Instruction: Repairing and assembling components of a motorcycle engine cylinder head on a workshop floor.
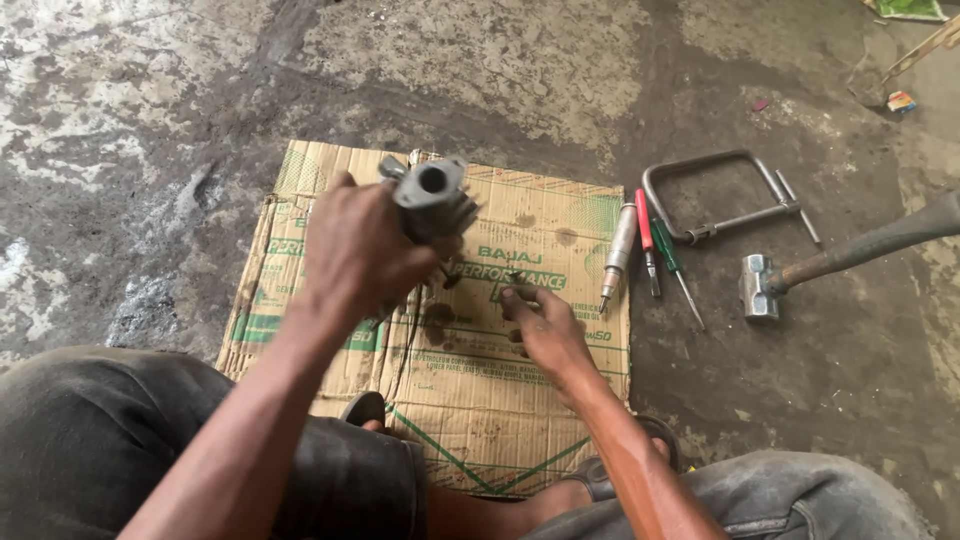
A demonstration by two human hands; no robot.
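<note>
The left hand [355, 250] has its grip wrapped around a grey metal tubular engine part [432, 200], raised above the flattened cardboard sheet [480, 420]. The right hand [545, 325] pinches a small metal piece [512, 290] near the sheet's right edge.

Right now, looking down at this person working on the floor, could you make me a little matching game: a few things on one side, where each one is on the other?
Things:
1. grey metal part
2. hammer
3. red-handled screwdriver
4. cardboard sheet

Places:
A. flat on the concrete under both hands
B. lying on the floor, farthest right
C. held up in the left hand
D. beside the green-handled screwdriver, at the cardboard's right edge

Pairs: 1-C, 2-B, 3-D, 4-A
</note>
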